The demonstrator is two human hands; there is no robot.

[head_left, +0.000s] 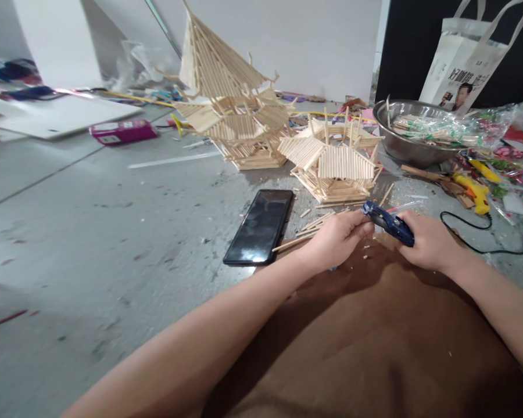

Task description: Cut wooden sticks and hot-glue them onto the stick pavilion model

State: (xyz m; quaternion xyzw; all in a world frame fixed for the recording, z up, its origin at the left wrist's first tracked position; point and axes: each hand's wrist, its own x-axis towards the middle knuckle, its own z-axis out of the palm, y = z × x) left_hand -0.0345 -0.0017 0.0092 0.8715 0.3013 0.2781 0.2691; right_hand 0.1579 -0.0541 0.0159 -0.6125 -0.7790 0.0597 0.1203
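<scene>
My right hand is closed around dark blue pliers, whose head points left. My left hand is closed in a pinch right at the head of the pliers; what its fingers hold is hidden. Thin wooden sticks lie loose behind and beside my left hand. Just beyond my hands stands a small many-sided stick structure with slanted roof panels and upright posts. Behind it to the left rises a taller stick pagoda with a pointed roof. A black phone lies flat left of my left hand.
At the right, a steel bowl holds bundled sticks in plastic. Near it lie a yellow glue gun with a black cord and scattered craft scraps. A printed tote bag stands behind. A purple package and white boards lie at the left.
</scene>
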